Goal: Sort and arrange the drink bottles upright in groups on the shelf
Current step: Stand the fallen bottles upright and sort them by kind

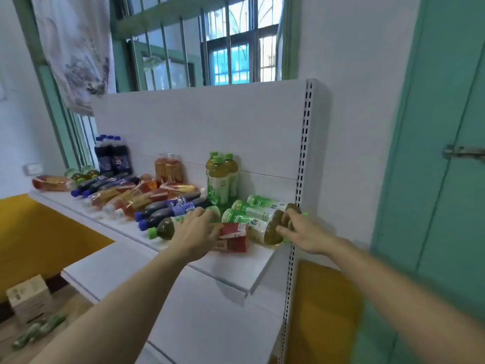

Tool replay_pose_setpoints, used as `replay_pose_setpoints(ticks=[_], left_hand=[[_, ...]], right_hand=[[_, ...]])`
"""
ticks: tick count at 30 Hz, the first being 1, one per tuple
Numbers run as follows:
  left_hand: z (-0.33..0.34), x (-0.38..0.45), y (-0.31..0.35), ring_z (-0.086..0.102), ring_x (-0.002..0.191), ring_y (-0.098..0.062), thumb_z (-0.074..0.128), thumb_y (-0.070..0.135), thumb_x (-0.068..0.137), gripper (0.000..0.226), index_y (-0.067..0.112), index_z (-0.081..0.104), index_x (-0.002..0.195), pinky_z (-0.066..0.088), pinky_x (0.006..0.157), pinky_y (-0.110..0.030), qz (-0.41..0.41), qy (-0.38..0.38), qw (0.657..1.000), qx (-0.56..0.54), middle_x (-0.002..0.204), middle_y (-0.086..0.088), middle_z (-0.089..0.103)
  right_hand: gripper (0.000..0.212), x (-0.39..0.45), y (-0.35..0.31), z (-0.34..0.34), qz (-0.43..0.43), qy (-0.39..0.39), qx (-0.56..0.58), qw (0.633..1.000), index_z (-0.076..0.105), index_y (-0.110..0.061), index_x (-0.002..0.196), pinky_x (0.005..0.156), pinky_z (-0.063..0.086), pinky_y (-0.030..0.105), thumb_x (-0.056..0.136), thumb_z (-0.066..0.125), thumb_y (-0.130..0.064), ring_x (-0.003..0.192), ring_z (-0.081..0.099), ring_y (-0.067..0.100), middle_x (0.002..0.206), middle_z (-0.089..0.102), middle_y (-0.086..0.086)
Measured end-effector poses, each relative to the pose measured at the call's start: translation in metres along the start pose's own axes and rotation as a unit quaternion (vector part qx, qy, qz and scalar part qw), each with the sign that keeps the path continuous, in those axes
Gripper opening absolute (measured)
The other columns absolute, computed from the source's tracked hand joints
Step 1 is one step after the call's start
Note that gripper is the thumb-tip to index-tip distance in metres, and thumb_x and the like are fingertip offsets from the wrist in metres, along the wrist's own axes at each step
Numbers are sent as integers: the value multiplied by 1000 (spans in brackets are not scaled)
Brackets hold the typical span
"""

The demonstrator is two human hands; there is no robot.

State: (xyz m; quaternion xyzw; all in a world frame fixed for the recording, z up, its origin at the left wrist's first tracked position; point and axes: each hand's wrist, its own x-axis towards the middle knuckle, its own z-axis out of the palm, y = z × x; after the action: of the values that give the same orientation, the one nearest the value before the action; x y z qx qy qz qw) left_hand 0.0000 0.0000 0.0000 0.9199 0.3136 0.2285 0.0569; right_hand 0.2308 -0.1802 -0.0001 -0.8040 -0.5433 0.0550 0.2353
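Note:
Drink bottles cover a white shelf (231, 274). Three green tea bottles (220, 177) stand upright at the back, with two amber tea bottles (168, 168) and several cola bottles (111, 156) upright further left. Many bottles lie on their sides along the shelf. My left hand (195, 232) grips a lying green tea bottle (168, 228) around its body. My right hand (301, 232) grips the neck end of another lying green tea bottle (259, 229), one of three stacked at the shelf's right end. A red carton (232, 236) lies between the hands.
A perforated upright post (301, 164) bounds the shelf on the right, with a white back panel (210, 122) behind. A lower shelf (110, 269) juts out below. Cardboard box (29, 295) and green bottles (39, 331) sit on the floor at left. A green door (441, 153) is at right.

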Motion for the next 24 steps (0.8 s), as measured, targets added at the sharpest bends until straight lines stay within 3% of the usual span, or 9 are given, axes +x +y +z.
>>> replay_pose_setpoints(ticks=[4,7,9,11,12,14,18,24], left_hand=[[29,9,-11,52,112,-22,40,40,98,16,32,50,108,43,101,-49,-45,24,999,-12,114,5,52],[60,0,-19,50,120,-22,31,40,93,35,29,54,116,31,111,-47,-43,105,993,-22,124,2,56],[71,-5,-21,50,123,-22,32,39,93,37,27,57,118,28,114,-46,-28,160,986,-31,125,1,59],[75,-2,-25,50,122,-23,33,37,94,35,26,58,117,29,115,-47,-24,177,983,-43,124,1,60],[74,-1,-26,50,122,-23,34,36,95,34,26,58,117,30,115,-48,-23,176,983,-41,124,1,60],[78,0,-29,51,123,-23,34,36,95,34,26,58,117,30,114,-48,-22,175,984,-33,125,0,60],[81,-1,-30,50,123,-24,34,36,96,35,25,58,118,31,114,-48,-15,180,983,-31,126,-1,60],[80,0,-29,51,121,-24,38,33,96,32,24,59,117,30,115,-48,-22,176,984,-22,123,-1,61]], right_hand=[[23,16,9,23,32,6,-18,999,40,-25,108,64,47,31,102,53,-44,74,57,12,89,56,-4],[23,17,16,34,40,18,79,996,38,-24,105,71,50,37,102,53,-42,80,57,19,95,57,4],[24,16,20,40,39,27,130,990,39,-22,104,82,53,42,101,55,-40,93,61,28,103,58,10],[23,15,17,38,19,55,159,986,40,-19,105,80,52,31,101,57,-34,99,61,26,106,59,10],[22,17,14,34,7,77,168,983,41,-18,105,70,51,18,102,58,-31,93,61,18,105,59,6],[20,25,6,20,-8,123,177,976,43,-18,107,57,44,9,101,58,-29,82,58,6,99,56,-3],[20,63,-19,-7,-66,192,140,969,52,-18,109,68,48,23,99,62,-33,80,60,14,90,59,-5],[25,130,-83,-31,-135,114,47,983,53,-18,113,72,48,27,101,58,-39,81,58,13,92,59,-4]])
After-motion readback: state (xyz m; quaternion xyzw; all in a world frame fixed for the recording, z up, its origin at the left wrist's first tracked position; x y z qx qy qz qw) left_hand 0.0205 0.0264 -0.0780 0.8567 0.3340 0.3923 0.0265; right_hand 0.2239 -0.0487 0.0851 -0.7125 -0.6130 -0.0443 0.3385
